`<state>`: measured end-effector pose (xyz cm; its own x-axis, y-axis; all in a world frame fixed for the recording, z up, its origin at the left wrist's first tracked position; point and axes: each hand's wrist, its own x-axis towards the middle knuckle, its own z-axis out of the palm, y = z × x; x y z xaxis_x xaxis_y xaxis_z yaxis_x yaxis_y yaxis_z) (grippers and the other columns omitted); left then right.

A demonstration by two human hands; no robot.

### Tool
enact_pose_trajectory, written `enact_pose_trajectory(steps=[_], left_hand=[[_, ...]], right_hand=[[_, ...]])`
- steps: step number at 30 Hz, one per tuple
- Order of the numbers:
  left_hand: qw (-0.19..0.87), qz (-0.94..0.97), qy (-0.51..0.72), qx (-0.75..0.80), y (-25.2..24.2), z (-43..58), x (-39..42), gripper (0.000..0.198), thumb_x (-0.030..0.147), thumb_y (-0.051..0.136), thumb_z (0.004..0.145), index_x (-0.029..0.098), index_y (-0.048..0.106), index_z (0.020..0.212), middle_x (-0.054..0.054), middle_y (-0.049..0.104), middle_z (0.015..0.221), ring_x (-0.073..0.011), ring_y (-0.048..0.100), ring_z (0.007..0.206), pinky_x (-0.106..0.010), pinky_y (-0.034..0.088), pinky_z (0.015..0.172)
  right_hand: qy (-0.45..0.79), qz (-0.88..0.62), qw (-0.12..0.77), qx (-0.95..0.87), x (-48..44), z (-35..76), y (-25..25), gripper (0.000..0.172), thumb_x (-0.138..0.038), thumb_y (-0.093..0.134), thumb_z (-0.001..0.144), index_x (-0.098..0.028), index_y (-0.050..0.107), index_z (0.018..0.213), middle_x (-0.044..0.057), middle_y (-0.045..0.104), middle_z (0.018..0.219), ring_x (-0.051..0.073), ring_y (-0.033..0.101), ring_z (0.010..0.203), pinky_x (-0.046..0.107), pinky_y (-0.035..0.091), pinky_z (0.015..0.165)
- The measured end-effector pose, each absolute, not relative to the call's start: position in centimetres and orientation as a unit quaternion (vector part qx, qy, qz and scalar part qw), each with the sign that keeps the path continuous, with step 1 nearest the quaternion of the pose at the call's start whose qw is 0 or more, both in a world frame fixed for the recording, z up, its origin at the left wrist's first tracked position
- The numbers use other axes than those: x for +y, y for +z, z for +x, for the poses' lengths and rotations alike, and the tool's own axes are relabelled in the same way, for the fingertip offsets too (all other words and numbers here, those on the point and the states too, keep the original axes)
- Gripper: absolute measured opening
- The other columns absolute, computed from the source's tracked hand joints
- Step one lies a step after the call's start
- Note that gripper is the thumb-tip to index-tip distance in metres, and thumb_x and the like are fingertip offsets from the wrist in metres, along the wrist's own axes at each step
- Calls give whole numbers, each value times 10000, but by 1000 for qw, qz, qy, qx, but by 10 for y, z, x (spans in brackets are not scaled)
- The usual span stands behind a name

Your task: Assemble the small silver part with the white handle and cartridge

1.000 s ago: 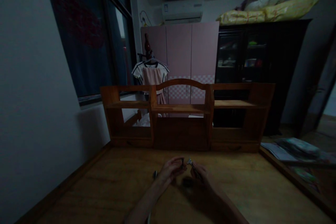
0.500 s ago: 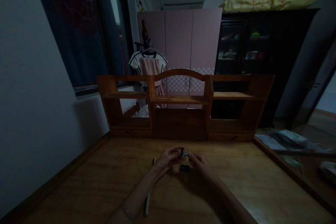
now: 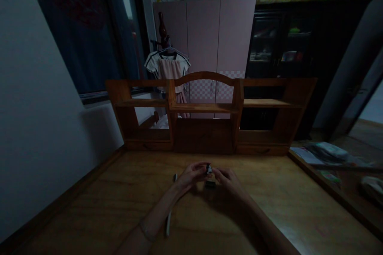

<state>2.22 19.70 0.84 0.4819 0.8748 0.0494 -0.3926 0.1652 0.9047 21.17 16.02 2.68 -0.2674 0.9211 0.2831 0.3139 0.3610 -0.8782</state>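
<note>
Above the wooden table, my left hand (image 3: pixel 190 176) pinches a small dark and silvery piece (image 3: pixel 208 169) between thumb and fingers. My right hand (image 3: pixel 229 180) comes from the other side, its fingertips closed on the piece's silvery side. The piece is too small and dim to name. Just below the hands, a small dark rectangular block (image 3: pixel 210 184) lies on the tabletop. A long, thin, pale strip (image 3: pixel 168 223) lies on the table, crossed by my left forearm, which hides its middle.
The wooden tabletop (image 3: pixel 119 203) reaches to a wooden shelf unit (image 3: pixel 205 108) at its far edge. A wall (image 3: pixel 54 135) borders the left side. Papers and bags (image 3: pixel 326 152) lie on a lower surface at the right, beyond the table's raised edge (image 3: pixel 332 192).
The view has tilted slightly down, so the room sits higher. My hands stay together, and the silvery part now sits closer against the dark part between my fingertips.
</note>
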Motion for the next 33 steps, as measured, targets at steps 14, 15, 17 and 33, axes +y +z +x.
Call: enact_pose_trajectory(steps=[14,15,17,33], left_hand=[[701,487,439,279,5,22,199,501,336,748,674,122,622,1110,-135,657,1004,-205,653,809,-279,504,709],[701,489,439,278,5,22,199,499,334,743,680,122,621,1115,-135,657,1006,-203,652,813,-276,503,709],[702,489,437,277,5,22,199,493,325,738,689,123,618,1123,-134,658,1010,-201,651,821,-275,503,717],[703,504,408,294,5,19,199,521,332,744,675,140,615,1143,-116,668,985,-174,645,789,-245,491,673]], right_hand=[[363,-433,416,-712,160,211,28,501,-546,430,855,-116,673,772,28,527,647,145,450,617,219,314,532],[365,-433,418,-710,160,211,28,501,-546,430,855,-114,670,771,27,525,649,144,446,617,220,314,535],[369,-430,419,-709,160,211,29,500,-544,428,855,-111,666,781,21,517,651,141,438,618,220,310,538],[456,-404,346,-713,179,219,15,536,-607,441,816,-120,559,625,-16,416,540,81,344,492,190,243,444]])
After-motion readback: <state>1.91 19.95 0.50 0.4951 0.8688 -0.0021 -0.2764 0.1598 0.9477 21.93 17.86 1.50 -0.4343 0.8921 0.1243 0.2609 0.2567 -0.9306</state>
